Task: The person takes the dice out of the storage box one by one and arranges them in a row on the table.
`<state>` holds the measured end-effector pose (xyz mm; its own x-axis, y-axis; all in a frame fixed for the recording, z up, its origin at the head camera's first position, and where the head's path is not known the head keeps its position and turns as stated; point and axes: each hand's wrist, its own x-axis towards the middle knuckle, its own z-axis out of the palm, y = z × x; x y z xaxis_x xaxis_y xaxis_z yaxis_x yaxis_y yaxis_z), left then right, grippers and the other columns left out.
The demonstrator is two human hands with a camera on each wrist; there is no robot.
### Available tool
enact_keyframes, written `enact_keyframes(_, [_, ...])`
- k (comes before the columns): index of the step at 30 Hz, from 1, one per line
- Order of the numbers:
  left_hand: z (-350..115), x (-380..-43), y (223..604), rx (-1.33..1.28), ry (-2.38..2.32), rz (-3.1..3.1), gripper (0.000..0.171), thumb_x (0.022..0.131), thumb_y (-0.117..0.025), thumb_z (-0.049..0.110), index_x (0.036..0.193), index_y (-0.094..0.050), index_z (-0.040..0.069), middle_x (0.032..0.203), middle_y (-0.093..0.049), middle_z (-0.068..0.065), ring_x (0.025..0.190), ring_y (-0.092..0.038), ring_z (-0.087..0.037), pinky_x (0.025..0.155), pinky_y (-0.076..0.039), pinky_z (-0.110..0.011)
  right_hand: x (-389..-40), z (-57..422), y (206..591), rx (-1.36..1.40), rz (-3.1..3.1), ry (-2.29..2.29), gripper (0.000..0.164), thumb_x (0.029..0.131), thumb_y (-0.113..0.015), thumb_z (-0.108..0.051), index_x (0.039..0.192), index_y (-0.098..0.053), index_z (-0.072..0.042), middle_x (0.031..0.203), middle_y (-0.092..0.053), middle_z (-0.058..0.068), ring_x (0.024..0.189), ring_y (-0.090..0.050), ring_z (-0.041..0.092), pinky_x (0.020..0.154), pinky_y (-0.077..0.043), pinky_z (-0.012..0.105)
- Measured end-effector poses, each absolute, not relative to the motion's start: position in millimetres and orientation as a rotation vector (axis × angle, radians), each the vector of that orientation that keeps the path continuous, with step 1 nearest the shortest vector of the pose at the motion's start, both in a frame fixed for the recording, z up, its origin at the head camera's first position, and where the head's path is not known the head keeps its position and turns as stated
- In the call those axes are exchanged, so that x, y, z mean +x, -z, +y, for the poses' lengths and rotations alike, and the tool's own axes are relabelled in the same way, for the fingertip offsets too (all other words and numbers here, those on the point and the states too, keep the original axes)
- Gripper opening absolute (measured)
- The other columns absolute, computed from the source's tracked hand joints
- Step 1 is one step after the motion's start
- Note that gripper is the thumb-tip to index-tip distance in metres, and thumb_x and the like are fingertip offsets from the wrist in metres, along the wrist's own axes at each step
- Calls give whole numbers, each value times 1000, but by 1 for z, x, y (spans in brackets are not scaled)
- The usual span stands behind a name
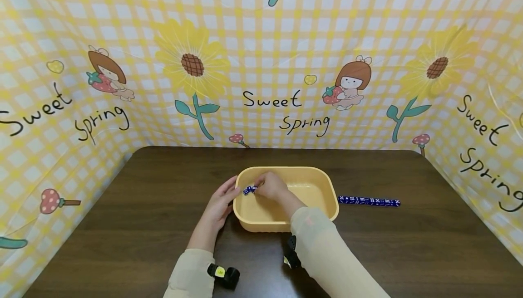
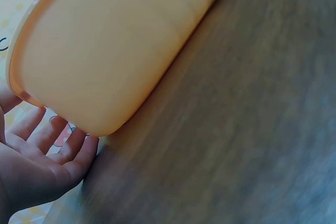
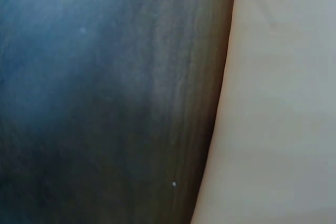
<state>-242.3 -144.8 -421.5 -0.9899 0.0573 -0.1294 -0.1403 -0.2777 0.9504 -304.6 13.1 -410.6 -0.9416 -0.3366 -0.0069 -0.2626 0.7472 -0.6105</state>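
A yellow plastic basin (image 1: 265, 227) stands on the table. My left hand (image 1: 220, 200) holds its left end, thumb at the rim and fingers bent against the outer wall; the left wrist view shows the hand (image 2: 47, 161) at the basin's corner. Inside the basin, my right hand (image 1: 271, 185) reaches to the left side with fingers curled, pinching at a few blue dice (image 1: 248, 190) with white dots. Its fingertips are partly hidden behind the hand. The right wrist view shows only the basin's outer wall (image 3: 283, 103), not the hand.
A straight row of blue dice (image 1: 369, 201) lies on the dark wooden table (image 1: 135, 225), close to the basin's right side. A yellow checked cloth (image 1: 261, 30) hangs around the table at the back and sides.
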Motion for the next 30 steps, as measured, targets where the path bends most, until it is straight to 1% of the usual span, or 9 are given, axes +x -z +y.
enact_keyframes(7, [-144,-243,422,-122,-2414,1804,47,87,-50,8,131,-35,7,133,-34,-12,116,-35,-25,86,-33,-41,-302,15,404,-510,2792,1026,15,70,-65,-7,85,-67,-7,72,-61,-3,62,-50,10,56,-40,22])
enact_keyframes(11, [-144,-243,421,-136,-2412,1811,47,86,-51,9,131,-35,8,133,-34,-11,116,-35,-25,86,-33,-41,-300,17,398,-550,2775,1037,14,71,-63,-5,84,-67,-6,71,-61,-2,61,-51,11,56,-40,22])
enact_keyframes(16, [-142,-243,420,-140,-2401,1822,48,86,-52,10,131,-36,9,133,-35,-11,116,-35,-23,86,-33,-41,-300,19,385,-596,2749,1071,14,72,-62,-3,85,-66,-5,76,-62,1,68,-52,13,62,-41,24])
enact_keyframes(21, [-143,-243,420,-137,-2399,1821,47,86,-52,10,131,-36,10,133,-35,-10,115,-35,-22,87,-32,-42,-300,21,369,-682,2767,1054,13,73,-65,-8,86,-67,-6,81,-64,2,78,-55,15,68,-42,24])
enact_keyframes(26, [-144,-243,422,-127,-2392,1820,47,86,-51,11,131,-35,9,133,-35,-10,114,-36,-21,86,-33,-42,-300,23,354,-731,2760,1032,14,75,-66,-13,88,-67,-8,82,-64,0,79,-56,14,68,-42,24])
enact_keyframes(30, [-145,-244,422,-132,-2388,1825,48,87,-51,11,131,-35,9,133,-34,-10,115,-35,-21,87,-32,-42,-299,29,340,-747,2739,1071,13,75,-66,-14,88,-67,-10,79,-63,-1,76,-55,12,67,-42,24])
